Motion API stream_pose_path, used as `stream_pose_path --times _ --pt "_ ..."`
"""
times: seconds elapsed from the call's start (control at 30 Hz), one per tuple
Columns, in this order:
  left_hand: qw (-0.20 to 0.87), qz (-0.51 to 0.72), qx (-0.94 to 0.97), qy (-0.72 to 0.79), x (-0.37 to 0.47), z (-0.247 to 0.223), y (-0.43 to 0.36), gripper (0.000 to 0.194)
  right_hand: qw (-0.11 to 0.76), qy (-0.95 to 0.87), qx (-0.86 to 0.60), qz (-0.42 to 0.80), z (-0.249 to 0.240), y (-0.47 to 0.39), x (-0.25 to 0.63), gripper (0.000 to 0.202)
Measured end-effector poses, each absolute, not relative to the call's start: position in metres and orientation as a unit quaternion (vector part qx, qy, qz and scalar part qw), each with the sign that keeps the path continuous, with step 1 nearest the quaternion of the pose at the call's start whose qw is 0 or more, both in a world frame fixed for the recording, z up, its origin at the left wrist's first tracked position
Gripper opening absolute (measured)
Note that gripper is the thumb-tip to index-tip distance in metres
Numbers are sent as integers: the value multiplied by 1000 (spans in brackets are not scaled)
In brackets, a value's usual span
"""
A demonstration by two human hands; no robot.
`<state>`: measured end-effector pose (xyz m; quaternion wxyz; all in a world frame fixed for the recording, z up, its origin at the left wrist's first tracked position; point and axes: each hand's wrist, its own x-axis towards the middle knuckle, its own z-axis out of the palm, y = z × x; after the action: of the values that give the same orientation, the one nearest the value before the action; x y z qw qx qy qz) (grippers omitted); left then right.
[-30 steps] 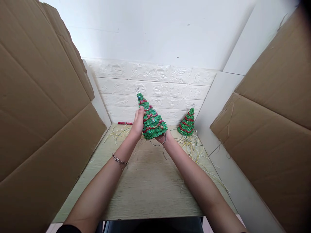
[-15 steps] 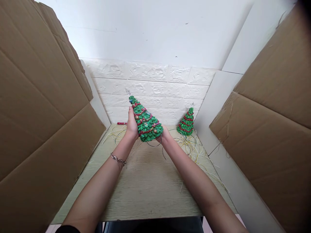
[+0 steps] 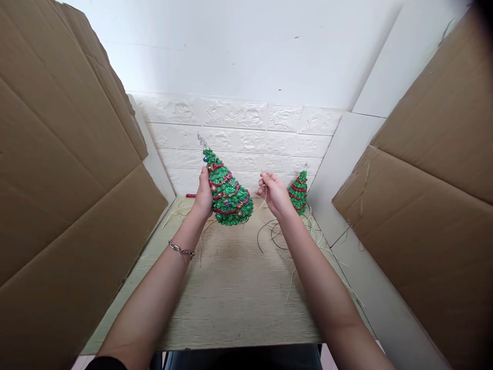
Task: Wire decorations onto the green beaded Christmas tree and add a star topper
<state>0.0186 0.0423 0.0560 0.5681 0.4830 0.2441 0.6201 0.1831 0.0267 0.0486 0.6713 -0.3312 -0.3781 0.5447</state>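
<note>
A glittery green Christmas tree ornament [image 3: 230, 195] with red garlands, small balls and a clear pointed topper is tilted to the left above the table. My left hand [image 3: 204, 194] is wrapped round its left side. To the right of the tree, my right hand [image 3: 274, 191] pinches a thin yellowish wire [image 3: 263, 202], which runs down toward the tree's base. The underside of the base is hidden. Behind my right hand a second, smaller Christmas tree [image 3: 299, 191] stands upright on the table, its lower left partly covered by my wrist.
Loose pale wires [image 3: 321, 241] lie tangled around the second tree, with more at the back left. A small red object [image 3: 190, 195] rests against the back wall. Cardboard sheets [image 3: 69, 154] flank the wooden table [image 3: 234, 288] on both sides.
My right hand has left the tree's base and moved up and right, now pinching a wire. The tree in my left hand has shifted slightly left.
</note>
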Motion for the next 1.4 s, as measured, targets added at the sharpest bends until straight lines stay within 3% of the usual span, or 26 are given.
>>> stream_pose_path --times 0.17,0.3,0.43,0.67,0.83,1.4 --pt "583 591 496 255 14 57 41 58 614 -567 -325 443 74 -2 183 22" --pt "573 572 523 265 13 55 42 66 549 -656 -368 364 82 -21 175 18" --pt "544 557 557 288 13 51 45 70 512 -730 -402 208 83 -30 167 14" --pt "311 567 670 365 9 51 44 53 469 -767 -438 -12 82 -35 161 17" --pt "209 554 717 367 11 59 33 48 449 -762 -465 -33 79 -32 161 15" --pt "89 539 740 392 11 69 16 46 463 -700 -543 3 81 -39 153 16"
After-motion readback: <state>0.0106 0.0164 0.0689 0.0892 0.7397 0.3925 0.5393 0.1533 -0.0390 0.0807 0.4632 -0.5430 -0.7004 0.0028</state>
